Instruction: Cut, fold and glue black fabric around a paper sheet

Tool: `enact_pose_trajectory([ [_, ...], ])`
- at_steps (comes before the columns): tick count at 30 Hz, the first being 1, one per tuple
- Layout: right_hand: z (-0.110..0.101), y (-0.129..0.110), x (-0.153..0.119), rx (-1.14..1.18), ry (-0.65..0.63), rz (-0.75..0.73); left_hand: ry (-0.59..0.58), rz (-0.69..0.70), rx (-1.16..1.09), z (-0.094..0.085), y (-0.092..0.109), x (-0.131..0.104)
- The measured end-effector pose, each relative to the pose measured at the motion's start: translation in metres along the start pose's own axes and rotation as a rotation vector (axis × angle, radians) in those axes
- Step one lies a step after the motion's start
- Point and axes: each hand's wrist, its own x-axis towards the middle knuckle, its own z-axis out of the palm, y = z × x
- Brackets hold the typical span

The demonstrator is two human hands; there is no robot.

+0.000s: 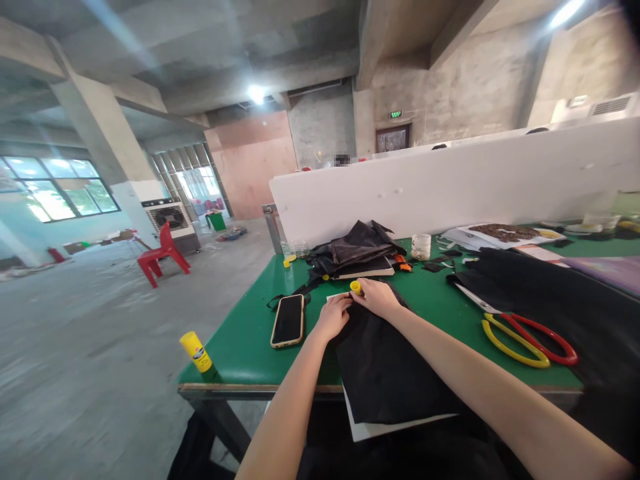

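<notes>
A piece of black fabric (pixel 385 373) lies over a white board (pixel 356 427) that reaches past the table's front edge. My left hand (pixel 334 319) is at the far left corner, its fingers closed on the fabric's edge. Close beside it, my right hand (pixel 379 297) grips a yellow glue stick (pixel 356 287), of which only the round end shows. Both hands rest low over the board, their fingertips almost together. Left of them is a phone (pixel 288 321) lying face up. A second yellow glue stick (pixel 196 351) stands at the table's left corner.
Behind my hands is a heap of black fabric (pixel 357 247). Large scissors (pixel 525 337) with red and yellow handles lie right, by a spread black cloth (pixel 540 287). A clear jar (pixel 421 247) stands near the white partition (pixel 450 187). A red chair (pixel 165 253) is on the floor.
</notes>
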Motion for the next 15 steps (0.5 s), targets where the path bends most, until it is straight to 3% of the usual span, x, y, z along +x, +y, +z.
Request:
enact_pose_trajectory([
  [5,-0.006,0.001,0.002,0.010,0.140,0.146,0.005,-0.004,0.004,0.001,-0.002,0.000],
  [11,0.009,-0.010,0.000,0.132,-0.050,-0.032,-0.014,-0.044,-0.013,0.005,-0.006,0.002],
  [15,0.011,-0.001,0.001,0.130,-0.093,-0.005,-0.024,-0.046,-0.030,0.006,-0.006,0.003],
])
